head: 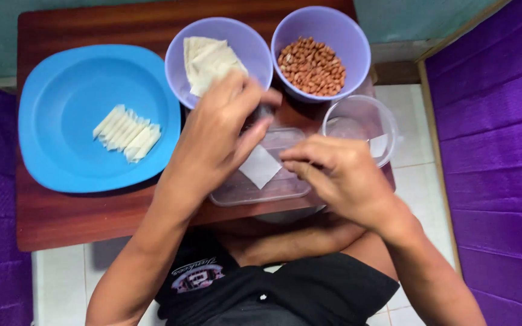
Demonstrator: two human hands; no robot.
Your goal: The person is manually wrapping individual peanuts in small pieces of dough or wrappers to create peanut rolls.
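Left hand: the left hand [219,136] reaches in from the lower left, forearm slanting up across the table [67,223] edge, wrist bent, fingers curled together and blurred above the wrapper sheet [260,166]; whether they pinch anything I cannot tell.
Right hand: the right hand [342,175] comes in from the lower right, back of the hand up, fingers drawn together with the tips at the sheet's right edge (actual contact is not clear).
Wrapper sheet: a small pale square, tilted like a diamond, lying over the clear rectangular tray [261,190] between the two hands.
Blue plate: the blue plate [61,90] sits at the left, carrying a row of rolled white wrappers [127,133].
Bowls: one purple bowl [179,51] holds stacked wrappers [209,60], just behind the left hand; the other purple bowl [351,33] holds peanuts [312,66].
Clear cup: a clear cup [364,118] stands just beyond the right hand.
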